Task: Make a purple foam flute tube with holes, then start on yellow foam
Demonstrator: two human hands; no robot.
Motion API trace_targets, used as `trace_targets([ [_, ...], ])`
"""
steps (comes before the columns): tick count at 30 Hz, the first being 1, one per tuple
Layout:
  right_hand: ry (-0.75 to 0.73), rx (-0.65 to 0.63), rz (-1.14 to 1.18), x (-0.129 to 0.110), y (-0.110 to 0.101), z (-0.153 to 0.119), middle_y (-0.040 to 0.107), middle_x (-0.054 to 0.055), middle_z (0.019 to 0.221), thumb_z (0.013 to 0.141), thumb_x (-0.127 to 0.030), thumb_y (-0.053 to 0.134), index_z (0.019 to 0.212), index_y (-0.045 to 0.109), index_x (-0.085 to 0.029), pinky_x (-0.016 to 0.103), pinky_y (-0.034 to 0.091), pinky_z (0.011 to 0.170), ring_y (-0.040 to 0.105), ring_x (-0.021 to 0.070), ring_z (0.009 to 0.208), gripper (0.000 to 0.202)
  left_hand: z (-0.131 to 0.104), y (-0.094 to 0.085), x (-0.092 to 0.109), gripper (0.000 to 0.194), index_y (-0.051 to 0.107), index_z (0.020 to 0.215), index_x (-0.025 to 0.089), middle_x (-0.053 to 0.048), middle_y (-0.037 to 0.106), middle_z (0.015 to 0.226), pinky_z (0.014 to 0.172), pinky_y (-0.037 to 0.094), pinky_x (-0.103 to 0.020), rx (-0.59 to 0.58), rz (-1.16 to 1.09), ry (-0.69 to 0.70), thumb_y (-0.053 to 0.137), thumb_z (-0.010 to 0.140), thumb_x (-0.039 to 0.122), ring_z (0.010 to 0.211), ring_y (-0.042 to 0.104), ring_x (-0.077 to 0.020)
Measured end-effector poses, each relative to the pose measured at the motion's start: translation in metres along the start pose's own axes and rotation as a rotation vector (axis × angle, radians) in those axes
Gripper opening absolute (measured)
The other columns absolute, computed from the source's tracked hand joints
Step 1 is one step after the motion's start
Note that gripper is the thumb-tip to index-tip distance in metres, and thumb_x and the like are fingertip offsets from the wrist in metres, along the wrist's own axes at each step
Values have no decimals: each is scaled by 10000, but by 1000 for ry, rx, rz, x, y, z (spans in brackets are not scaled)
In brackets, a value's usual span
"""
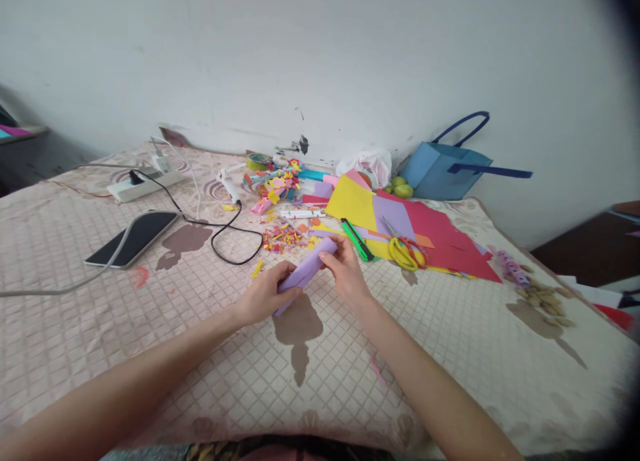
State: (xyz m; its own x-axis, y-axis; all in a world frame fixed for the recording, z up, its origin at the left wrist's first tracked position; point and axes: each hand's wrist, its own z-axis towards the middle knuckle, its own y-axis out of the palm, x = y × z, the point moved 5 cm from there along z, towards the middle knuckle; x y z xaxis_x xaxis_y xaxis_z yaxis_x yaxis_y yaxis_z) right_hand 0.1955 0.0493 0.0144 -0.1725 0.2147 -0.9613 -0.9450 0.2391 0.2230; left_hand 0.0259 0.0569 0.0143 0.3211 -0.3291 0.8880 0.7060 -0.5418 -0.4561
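Between my two hands is a folded strip of purple paper, held at a slant above the patterned tablecloth. My left hand is closed on its lower end, thumb on top. At the upper end, my right hand pinches the paper between thumb and fingers. Just past my right hand lies a green utility knife. Scissors with yellow and red handles rest to its right. A heap of small paper scraps lies beyond the purple paper.
Coloured sheets spread out at the right. A blue bag stands by the wall. At the left are a glue gun with a looping black cord, a power strip and a dark tablet-like device. Nuts or seeds lie far right.
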Motion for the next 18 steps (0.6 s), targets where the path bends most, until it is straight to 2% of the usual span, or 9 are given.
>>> trace_targets([
  [5, 14, -28, -4, -3, -1, 1, 550, 3, 936, 706, -304, 624, 977, 529, -259, 240, 460, 590, 530, 142, 784, 291, 0, 6, -4, 290, 511, 924, 177, -2, 630, 726, 559, 451, -254, -87, -225, -85, 630, 739, 367, 625, 595, -157],
  [10, 21, -37, -15, -2, -2, 1, 555, -2, 942, 663, -240, 632, 1029, 524, -274, 246, 473, 606, 532, 139, 774, 383, 0, 6, -4, 312, 494, 912, 186, -7, 645, 731, 572, 469, -269, -86, -288, -120, 650, 725, 380, 625, 615, -167],
  [18, 0, -72, -19, 4, -3, 3, 554, 4, 971, 668, -226, 641, 1045, 515, -275, 250, 481, 636, 537, 149, 834, 401, 1, 3, -6, 259, 491, 904, 194, 20, 603, 692, 537, 418, -240, -59, -128, -50, 622, 762, 366, 611, 580, -153],
])
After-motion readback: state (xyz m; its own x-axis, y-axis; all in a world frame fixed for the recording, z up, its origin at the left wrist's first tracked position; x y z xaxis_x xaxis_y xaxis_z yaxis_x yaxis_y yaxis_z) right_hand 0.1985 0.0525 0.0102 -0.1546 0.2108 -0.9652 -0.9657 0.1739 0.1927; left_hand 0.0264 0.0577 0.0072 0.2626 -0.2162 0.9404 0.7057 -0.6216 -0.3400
